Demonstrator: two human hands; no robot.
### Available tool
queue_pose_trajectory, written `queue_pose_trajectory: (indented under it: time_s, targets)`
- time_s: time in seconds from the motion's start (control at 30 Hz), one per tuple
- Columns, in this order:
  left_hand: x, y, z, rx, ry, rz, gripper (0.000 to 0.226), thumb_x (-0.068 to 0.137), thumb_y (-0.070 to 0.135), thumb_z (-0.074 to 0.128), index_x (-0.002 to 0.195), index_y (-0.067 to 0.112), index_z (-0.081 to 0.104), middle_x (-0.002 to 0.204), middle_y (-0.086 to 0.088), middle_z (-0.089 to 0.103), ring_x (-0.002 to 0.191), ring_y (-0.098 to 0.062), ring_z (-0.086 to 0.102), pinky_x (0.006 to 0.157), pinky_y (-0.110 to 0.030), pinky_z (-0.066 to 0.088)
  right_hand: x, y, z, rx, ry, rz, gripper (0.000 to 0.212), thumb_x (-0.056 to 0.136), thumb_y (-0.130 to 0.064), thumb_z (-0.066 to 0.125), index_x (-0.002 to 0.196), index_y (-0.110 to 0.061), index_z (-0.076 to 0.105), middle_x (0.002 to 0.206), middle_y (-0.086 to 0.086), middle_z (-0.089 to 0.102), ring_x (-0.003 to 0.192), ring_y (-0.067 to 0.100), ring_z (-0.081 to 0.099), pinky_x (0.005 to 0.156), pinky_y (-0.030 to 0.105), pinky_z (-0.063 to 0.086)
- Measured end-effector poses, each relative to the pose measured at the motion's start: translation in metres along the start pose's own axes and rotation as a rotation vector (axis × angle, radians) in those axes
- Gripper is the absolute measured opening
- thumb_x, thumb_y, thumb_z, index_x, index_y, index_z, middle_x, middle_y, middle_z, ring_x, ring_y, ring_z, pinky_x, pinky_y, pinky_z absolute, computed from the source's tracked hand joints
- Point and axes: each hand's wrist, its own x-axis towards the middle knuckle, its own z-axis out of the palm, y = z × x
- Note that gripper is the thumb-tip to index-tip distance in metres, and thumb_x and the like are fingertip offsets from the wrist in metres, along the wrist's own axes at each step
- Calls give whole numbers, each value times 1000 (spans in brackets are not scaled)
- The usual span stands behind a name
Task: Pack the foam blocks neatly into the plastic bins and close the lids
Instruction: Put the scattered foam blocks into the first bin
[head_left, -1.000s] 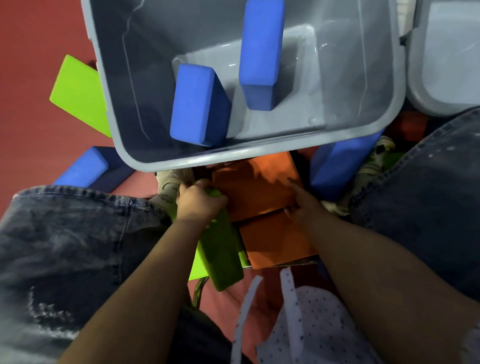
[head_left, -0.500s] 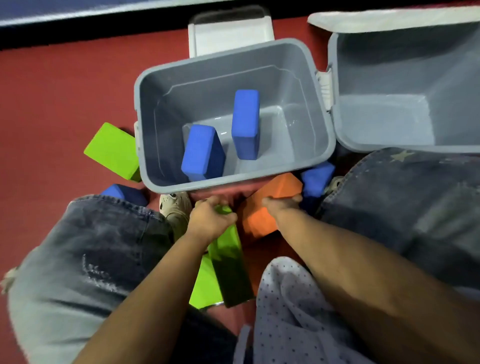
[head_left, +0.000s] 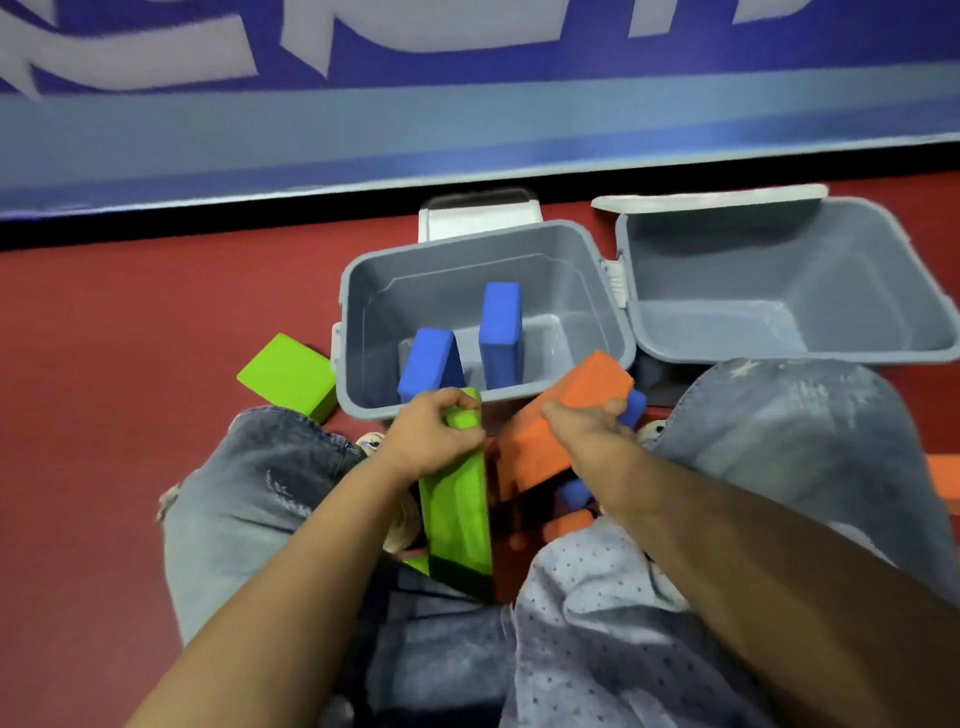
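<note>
Foam blocks are in both my hands — left hand fingers wrap a green block, long axis toward 12 o'clock; right hand grips an orange block. The open bin sits just beyond at 12 o'clock, nearer my left.

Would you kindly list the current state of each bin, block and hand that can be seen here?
Left bin: open, holding two blue blocks.
Right bin: open, nothing inside.
Two blue blocks: standing on end in the left bin.
Green block: gripped by the left hand, lifted.
Orange block: gripped by the right hand, lifted and tilted.
Second green block: lying on the floor beside the left bin.
</note>
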Motion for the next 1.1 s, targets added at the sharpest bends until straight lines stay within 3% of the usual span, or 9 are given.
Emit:
queue_pose_trajectory:
  time_s: [0.17,0.27,0.37,0.47,0.57,0.73,0.83,0.9,1.1]
  targets:
    - [-11,12,-29,-48,7,41,22,76,21,72,89,38,66,90,7,65,81,-12,61,70,-18,48,-13,1,-22,57,40,-109,84,81,-45,62,144,-15,14,137,20,29,112,35,44,87,36,33]
    - [-13,23,-45,-115,20,81,21,78,17,73,90,34,68,91,2,67,80,-12,61,70,-19,49,-25,-13,-36,77,61,-205,90,77,-44,66,147,-25,12,136,18,27,109,36,44,83,35,34]
    - [-9,42,-63,-218,85,155,20,80,14,71,93,29,71,91,3,69,77,-9,61,66,-14,49,-32,-36,-45,34,124,-398,91,74,-44,68,148,-35,14,138,17,24,124,40,37,97,37,38]
    - [1,59,-80,-240,194,216,22,80,15,72,101,23,71,86,9,67,73,-6,58,68,-15,49,-40,-62,-52,3,157,-606,88,74,-40,68,147,-37,18,132,16,27,121,40,38,102,39,39]
    - [20,72,-95,-285,369,260,34,67,34,73,101,27,70,95,5,66,87,-13,61,83,-27,49,-41,-87,-56,-47,203,-841,86,77,-31,69,148,-31,21,128,15,28,116,38,40,100,35,37]
    - [60,82,-95,-151,606,398,55,63,52,58,110,25,67,121,0,55,114,-12,49,99,-24,36,-14,-120,-50,-157,267,-1022,85,81,-25,71,149,-28,19,132,9,23,118,30,36,97,35,38]
    - [93,67,-77,6,419,308,67,67,53,59,129,29,56,152,-11,25,142,-27,22,116,-38,20,20,-127,-40,-293,173,-957,84,80,-30,73,148,-27,23,133,11,23,121,31,39,104,36,37]
    - [110,51,-66,141,224,215,82,65,59,56,141,34,41,159,-10,4,147,-31,4,118,-40,11,38,-128,-33,-425,31,-902,81,80,-35,72,147,-29,27,135,14,24,124,34,41,107,32,35]
    - [121,8,-72,36,160,130,65,87,34,66,144,27,38,156,-8,20,144,-24,21,116,-30,19,52,-138,-7,-515,-130,-880,67,87,-32,64,146,-22,33,135,20,40,126,27,43,100,21,32]
